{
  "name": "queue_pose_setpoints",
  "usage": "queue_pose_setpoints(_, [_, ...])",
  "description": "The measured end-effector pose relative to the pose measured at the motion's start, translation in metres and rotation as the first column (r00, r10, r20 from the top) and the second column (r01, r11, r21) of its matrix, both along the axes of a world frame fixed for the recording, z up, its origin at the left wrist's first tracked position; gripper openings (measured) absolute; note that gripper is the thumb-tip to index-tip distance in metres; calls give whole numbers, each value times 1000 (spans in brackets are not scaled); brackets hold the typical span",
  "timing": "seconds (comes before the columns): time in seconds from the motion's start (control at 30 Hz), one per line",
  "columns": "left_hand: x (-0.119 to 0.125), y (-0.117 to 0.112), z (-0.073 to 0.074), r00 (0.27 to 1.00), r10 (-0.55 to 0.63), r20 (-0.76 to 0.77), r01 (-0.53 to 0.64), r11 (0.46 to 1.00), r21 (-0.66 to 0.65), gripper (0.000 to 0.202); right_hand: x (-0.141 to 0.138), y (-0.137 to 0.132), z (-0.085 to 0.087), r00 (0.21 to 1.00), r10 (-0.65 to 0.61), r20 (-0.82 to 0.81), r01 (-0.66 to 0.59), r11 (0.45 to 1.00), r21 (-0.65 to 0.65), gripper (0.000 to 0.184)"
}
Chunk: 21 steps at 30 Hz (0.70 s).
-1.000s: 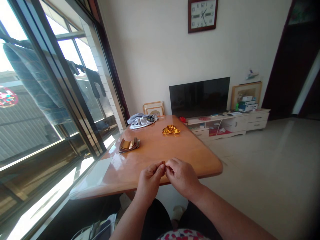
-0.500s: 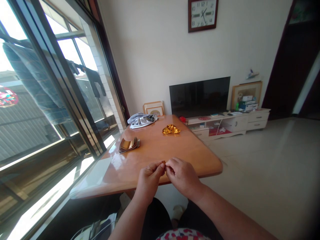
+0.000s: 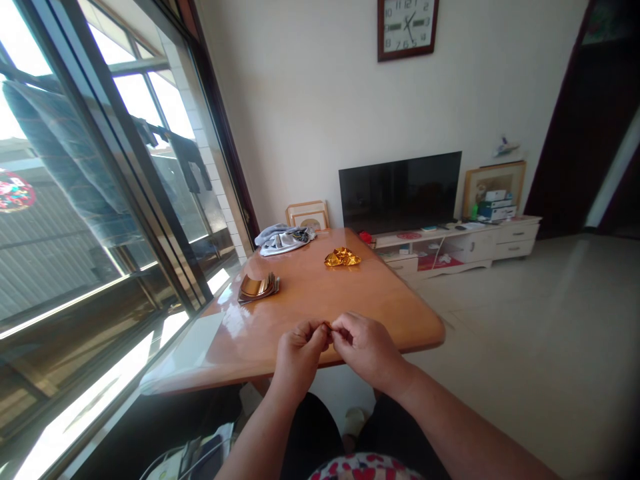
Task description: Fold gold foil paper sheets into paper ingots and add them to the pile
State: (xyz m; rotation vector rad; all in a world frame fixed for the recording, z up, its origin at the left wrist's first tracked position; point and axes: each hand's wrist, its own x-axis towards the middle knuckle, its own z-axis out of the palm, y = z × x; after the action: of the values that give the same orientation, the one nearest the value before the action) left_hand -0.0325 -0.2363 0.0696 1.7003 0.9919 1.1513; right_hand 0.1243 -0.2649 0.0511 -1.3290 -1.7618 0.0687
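My left hand [image 3: 300, 357] and my right hand [image 3: 369, 350] meet fingertip to fingertip over the near edge of the table. Both are closed in a pinch. Between them shows a bit of a small gold-brown piece of foil paper [image 3: 327, 325]; the fingers cover most of it. Beyond the hands, to the left, lies a stack of shiny gold foil sheets [image 3: 259, 287], curled up at the edges. Farther back, right of the middle, sits a small heap of crumpled or folded gold foil pieces [image 3: 343, 257].
The glossy wooden table [image 3: 300, 300] has a rounded right corner. Bundled grey cloth [image 3: 285, 239] lies at its far end. A window [image 3: 110, 173] runs along the left. Behind stand a television [image 3: 400, 193] and a white cabinet [image 3: 515, 247]. A clock [image 3: 407, 28] hangs above.
Both hands stay pinched together in nearly the same place, with only slight finger movement. The view has tilted down a very little; the things on the table have not moved.
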Motion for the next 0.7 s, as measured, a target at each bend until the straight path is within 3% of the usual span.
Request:
queue_pose_setpoints(0.2, [6, -3, -2, 992, 9, 129, -4, 999, -39, 16, 1, 1, -1, 1000, -12, 0, 12, 1000, -8, 10])
queue_pose_setpoints(0.7, [9, 0, -7, 996, 91, 2, -91, 994, 63, 6, -2, -2, 0, 989, -69, 129, 63, 997, 50, 12])
